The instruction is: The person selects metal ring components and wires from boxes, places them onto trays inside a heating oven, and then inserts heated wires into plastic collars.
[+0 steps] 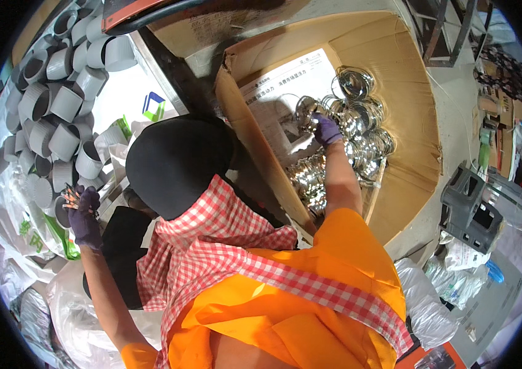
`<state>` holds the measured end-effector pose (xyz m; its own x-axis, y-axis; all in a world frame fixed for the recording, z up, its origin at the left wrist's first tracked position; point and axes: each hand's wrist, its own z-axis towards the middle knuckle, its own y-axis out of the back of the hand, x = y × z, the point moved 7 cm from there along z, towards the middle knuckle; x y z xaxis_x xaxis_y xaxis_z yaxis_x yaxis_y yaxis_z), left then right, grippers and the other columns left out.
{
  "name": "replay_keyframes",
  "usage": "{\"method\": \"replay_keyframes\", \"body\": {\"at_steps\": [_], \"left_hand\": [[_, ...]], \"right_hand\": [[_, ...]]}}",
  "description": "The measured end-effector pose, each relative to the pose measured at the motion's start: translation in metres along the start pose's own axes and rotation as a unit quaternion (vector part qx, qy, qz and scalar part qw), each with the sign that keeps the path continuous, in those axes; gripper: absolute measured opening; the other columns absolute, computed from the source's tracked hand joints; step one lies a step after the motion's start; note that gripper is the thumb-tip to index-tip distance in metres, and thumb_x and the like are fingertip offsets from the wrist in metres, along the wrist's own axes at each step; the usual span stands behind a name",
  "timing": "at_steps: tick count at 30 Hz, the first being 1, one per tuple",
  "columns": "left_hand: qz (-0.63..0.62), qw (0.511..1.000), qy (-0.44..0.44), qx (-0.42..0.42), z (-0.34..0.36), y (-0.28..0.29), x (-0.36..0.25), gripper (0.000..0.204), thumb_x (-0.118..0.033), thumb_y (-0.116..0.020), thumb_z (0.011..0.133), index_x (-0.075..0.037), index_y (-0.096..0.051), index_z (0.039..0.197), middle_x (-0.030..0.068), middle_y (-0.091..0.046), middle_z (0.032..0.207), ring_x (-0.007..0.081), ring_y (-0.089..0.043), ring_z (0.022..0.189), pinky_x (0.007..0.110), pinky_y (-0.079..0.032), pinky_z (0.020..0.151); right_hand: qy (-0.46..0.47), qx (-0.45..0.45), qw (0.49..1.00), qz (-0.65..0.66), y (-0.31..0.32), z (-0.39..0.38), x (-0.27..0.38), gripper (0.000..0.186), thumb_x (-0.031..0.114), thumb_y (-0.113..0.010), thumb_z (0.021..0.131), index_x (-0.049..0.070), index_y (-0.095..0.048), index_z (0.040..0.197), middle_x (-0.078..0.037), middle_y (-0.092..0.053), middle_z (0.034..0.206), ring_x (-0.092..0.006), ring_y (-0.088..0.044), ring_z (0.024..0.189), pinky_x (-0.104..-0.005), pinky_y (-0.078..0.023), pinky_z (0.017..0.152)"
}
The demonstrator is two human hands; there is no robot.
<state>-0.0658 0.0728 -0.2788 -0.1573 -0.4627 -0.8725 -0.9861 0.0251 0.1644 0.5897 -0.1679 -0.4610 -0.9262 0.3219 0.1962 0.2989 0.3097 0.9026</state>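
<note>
My right hand (327, 129), in a purple glove, is closed on shiny metal rings (306, 112) inside a large cardboard box (410, 160). More silvery rings (353, 123) lie heaped beside and below that hand, some in a packed row. At the left, my gloved left hand (85, 215) is raised with its fingers curled round several small, thin metallic pieces (71, 195); their exact kind is too small to make out. Close by that hand lie many grey ribbed plastic cylinders (64, 103), tumbled in a heap.
A printed sheet (279, 101) lies in the box. White plastic bags (73, 301) are beside my left forearm. A black machine part (473, 209) stands on the right. My checked apron, orange clothing and a black rounded thing (178, 163) fill the middle.
</note>
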Motion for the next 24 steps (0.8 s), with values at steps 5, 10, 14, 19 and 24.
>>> {"method": "replay_keyframes", "body": {"at_steps": [5,10,14,19,24], "left_hand": [[-0.017,0.999,-0.023,0.024,0.004,-0.027,-0.021,0.027,-0.01,-0.064,0.082,-0.003,-0.055,0.107,0.007,-0.063,0.089,0.0156,-0.061,0.076,0.027,-0.048,0.069],[0.002,0.998,-0.05,0.047,-0.007,-0.053,-0.059,0.028,-0.012,-0.061,0.083,-0.001,-0.054,0.108,0.0074,-0.063,0.091,0.0156,-0.06,0.077,0.027,-0.048,0.072],[0.009,0.983,-0.124,0.134,-0.026,-0.101,-0.11,0.03,-0.015,-0.056,0.086,0.001,-0.054,0.11,0.0089,-0.063,0.095,0.0159,-0.06,0.084,0.028,-0.046,0.078],[-0.052,0.97,-0.174,0.159,-0.051,-0.129,-0.134,0.035,-0.017,-0.056,0.086,0.002,-0.052,0.115,0.0088,-0.064,0.096,0.0152,-0.06,0.087,0.029,-0.046,0.08],[-0.199,0.941,-0.186,0.203,-0.079,-0.145,-0.162,0.04,-0.024,-0.058,0.085,-0.002,-0.056,0.118,0.003,-0.062,0.099,0.0108,-0.055,0.089,0.026,-0.043,0.081]], "right_hand": [[-0.221,-0.114,0.608,0.754,-0.034,-0.024,-0.036,0.012,0.012,-0.058,0.079,0.01,-0.059,0.09,-0.006,-0.062,0.08,-0.0186,-0.058,0.065,-0.0293,-0.048,0.054],[-0.222,-0.154,0.332,0.904,0.081,-0.037,0.072,0.016,0.014,-0.051,0.082,0.005,-0.057,0.095,-0.011,-0.062,0.093,-0.0265,-0.06,0.085,-0.0395,-0.052,0.074],[0.027,-0.169,0.504,0.847,0.17,-0.024,0.085,0.029,0.016,-0.052,0.083,0.001,-0.053,0.108,-0.012,-0.061,0.1,-0.0262,-0.059,0.091,-0.0408,-0.046,0.091],[0.258,-0.055,0.493,0.829,0.309,-0.021,0.214,0.044,0.015,-0.058,0.081,0.001,-0.046,0.12,-0.009,-0.06,0.097,-0.02,-0.06,0.089,-0.044,-0.04,0.096],[0.296,0.027,0.75,0.591,0.338,-0.006,0.394,0.028,0.009,-0.057,0.08,0.0,-0.053,0.106,-0.008,-0.059,0.091,-0.0151,-0.058,0.084,-0.0273,-0.047,0.075]]}}
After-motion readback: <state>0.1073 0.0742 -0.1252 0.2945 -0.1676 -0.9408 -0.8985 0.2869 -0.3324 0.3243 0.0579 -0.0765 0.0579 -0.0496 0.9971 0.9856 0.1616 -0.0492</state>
